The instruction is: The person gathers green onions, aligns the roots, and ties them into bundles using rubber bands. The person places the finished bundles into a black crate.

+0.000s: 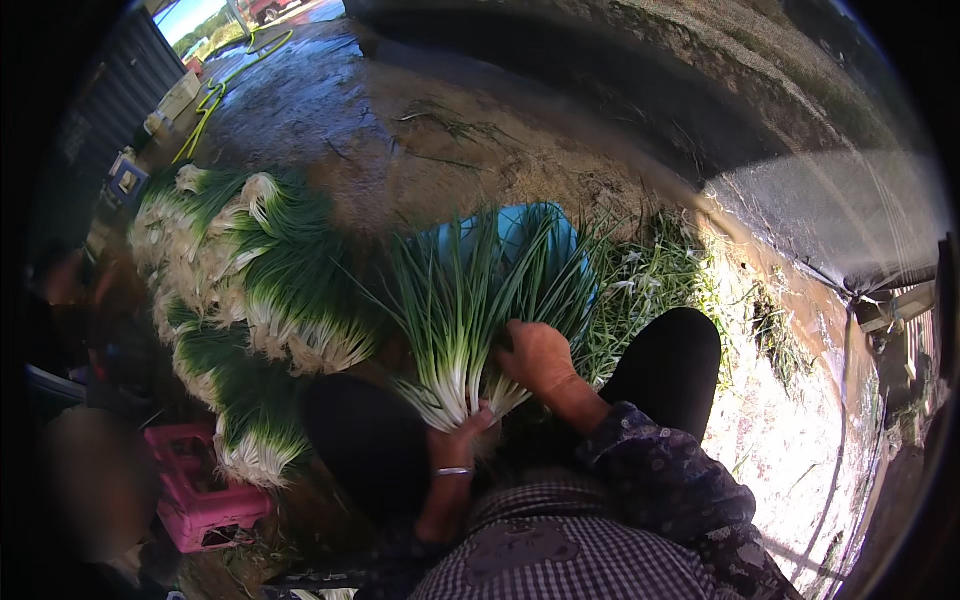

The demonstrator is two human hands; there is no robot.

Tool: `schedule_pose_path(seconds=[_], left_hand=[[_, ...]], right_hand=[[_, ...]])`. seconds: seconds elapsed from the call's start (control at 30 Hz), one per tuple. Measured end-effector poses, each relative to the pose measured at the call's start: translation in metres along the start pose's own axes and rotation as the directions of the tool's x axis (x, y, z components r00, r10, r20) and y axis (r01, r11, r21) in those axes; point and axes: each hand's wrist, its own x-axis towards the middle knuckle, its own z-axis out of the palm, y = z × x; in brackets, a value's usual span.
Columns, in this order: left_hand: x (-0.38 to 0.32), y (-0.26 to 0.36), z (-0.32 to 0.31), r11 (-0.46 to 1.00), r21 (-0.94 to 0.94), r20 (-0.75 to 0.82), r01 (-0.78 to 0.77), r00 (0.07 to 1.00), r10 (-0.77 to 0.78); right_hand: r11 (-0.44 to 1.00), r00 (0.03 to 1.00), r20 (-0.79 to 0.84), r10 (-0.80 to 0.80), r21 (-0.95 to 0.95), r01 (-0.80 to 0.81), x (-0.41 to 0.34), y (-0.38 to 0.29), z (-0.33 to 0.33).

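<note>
A fanned bunch of spring onions [454,322] stands between my knees, green leaves pointing away from me and white stems towards me. My left hand [461,439], with a silver bangle at its wrist, grips the white stems near the roots. On the bunch's right side, my right hand [541,361] has its fingers curled closed around part of the stalks; its fingertips are partly hidden. Just behind the leaves is a light-blue plastic object [551,221], mostly covered by them.
Stacked spring onions [292,262] lie to the left, beside a pink plastic stool [199,487]. A person [97,480] is at the lower left. Loose leaf trimmings [637,292] cover the ground on the right. A yellow-green hose [212,94] runs over the wet floor; dark netting [832,202] borders the right.
</note>
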Motion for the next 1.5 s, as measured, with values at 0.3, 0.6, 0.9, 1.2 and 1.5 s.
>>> schedule_pose_path(seconds=[0.3, 0.6, 0.9, 1.2, 1.5], left_hand=[[0.000, -0.004, -0.003, 0.998, -0.070, 0.038, -0.003, 0.999, 0.006], [-0.001, 0.002, 0.002, 0.995, -0.091, 0.034, 0.030, 0.999, -0.027], [-0.003, 0.007, 0.005, 0.988, -0.140, 0.046, 0.066, 0.997, -0.060], [-0.003, 0.006, 0.005, 0.998, -0.065, 0.036, -0.009, 0.999, 0.011], [-0.001, -0.001, -0.002, 0.987, -0.155, 0.058, 0.039, 0.998, -0.030]], right_hand=[[0.281, 0.883, 0.467, -0.044, 0.854, -0.438, -0.047, 0.000, -0.038], [0.051, 0.904, 0.425, -0.054, 0.905, -0.422, -0.078, -0.003, -0.039], [0.734, 0.995, 0.096, 0.021, 0.674, -0.080, -0.073, -0.016, -0.038], [0.922, 0.990, 0.110, -0.087, 0.385, 0.038, -0.035, -0.010, 0.007], [-0.242, 0.997, 0.074, 0.038, 0.968, -0.063, -0.089, 0.024, -0.134]])
